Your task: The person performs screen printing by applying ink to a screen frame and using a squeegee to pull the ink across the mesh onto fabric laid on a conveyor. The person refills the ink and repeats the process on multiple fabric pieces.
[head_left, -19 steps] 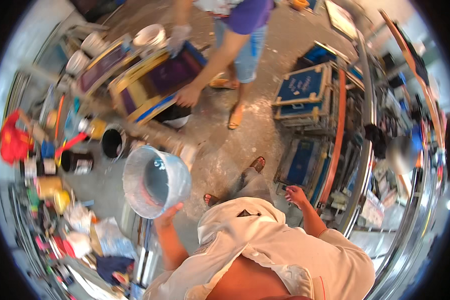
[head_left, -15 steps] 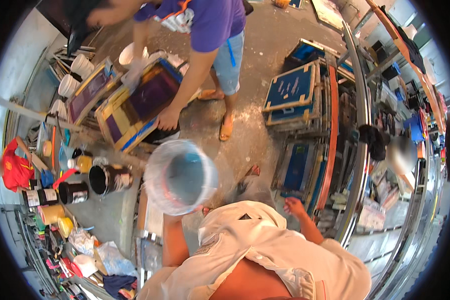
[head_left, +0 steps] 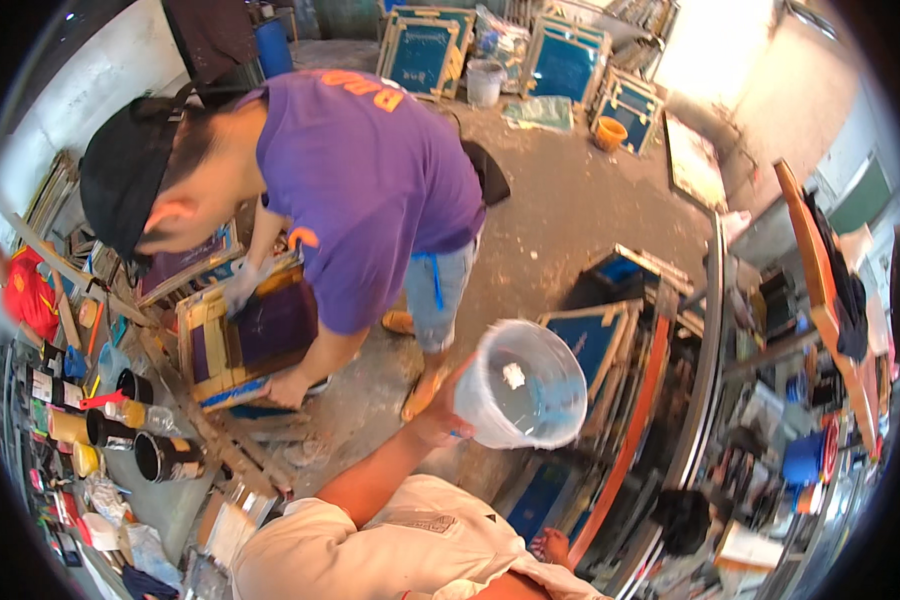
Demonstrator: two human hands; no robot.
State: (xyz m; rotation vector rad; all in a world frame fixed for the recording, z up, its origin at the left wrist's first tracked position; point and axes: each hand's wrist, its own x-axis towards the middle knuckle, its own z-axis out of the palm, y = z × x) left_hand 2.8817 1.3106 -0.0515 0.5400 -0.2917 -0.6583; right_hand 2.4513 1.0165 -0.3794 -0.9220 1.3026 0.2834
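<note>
A translucent white plastic bucket (head_left: 523, 386), smeared with pale blue, is held in my left hand (head_left: 444, 412), which grips its side. The bucket is tilted so its mouth faces up and to the right, and a small white patch shows inside. My right hand (head_left: 551, 547) hangs low by my side, its fingers loosely apart with nothing in them. It is nearest to the stacked frames on the right. Ahead on the left, a bent-over co-worker in a purple shirt (head_left: 370, 200) has one gloved hand and one bare hand on a wood-edged screen frame (head_left: 198, 345).
Several blue screen frames (head_left: 585, 335) lean in a rack at right, beside an orange-red rail (head_left: 625, 440). Black tubs (head_left: 160, 457) and bottles stand at left. Farther back are a white bucket (head_left: 485, 84), an orange pail (head_left: 609, 133) and more frames against the wall.
My left hand has swung the bucket to the right, and its mouth has turned rightward. My view has shifted up, showing more of the co-worker and the back of the room.
</note>
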